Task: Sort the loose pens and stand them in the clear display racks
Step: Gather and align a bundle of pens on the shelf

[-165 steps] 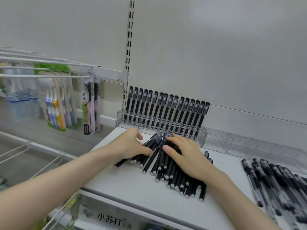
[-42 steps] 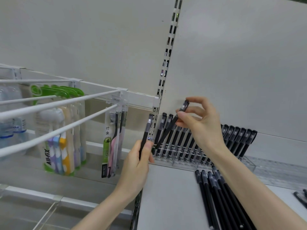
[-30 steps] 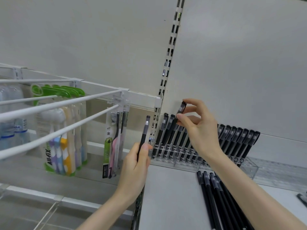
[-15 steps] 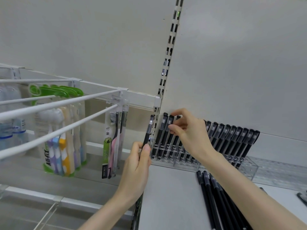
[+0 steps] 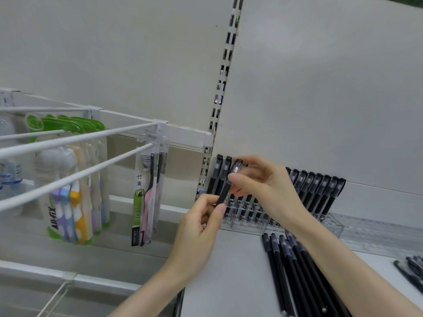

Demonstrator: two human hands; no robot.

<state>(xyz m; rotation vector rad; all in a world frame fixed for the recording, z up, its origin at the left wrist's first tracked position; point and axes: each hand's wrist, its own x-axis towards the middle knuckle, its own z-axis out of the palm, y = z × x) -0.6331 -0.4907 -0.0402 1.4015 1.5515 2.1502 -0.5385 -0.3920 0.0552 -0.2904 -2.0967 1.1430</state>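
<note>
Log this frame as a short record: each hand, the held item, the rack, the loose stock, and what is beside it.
left hand: pinches the lower end of a black pen
right hand: pinches the same pen's cap end
pen: tilted, in front of the rack's left end, not slotted
rack: clear, with standing pens in a row, partly hidden by the hands
loose pens: lying on the shelf by the right forearm
beside: toothbrush packs hanging at left
</note>
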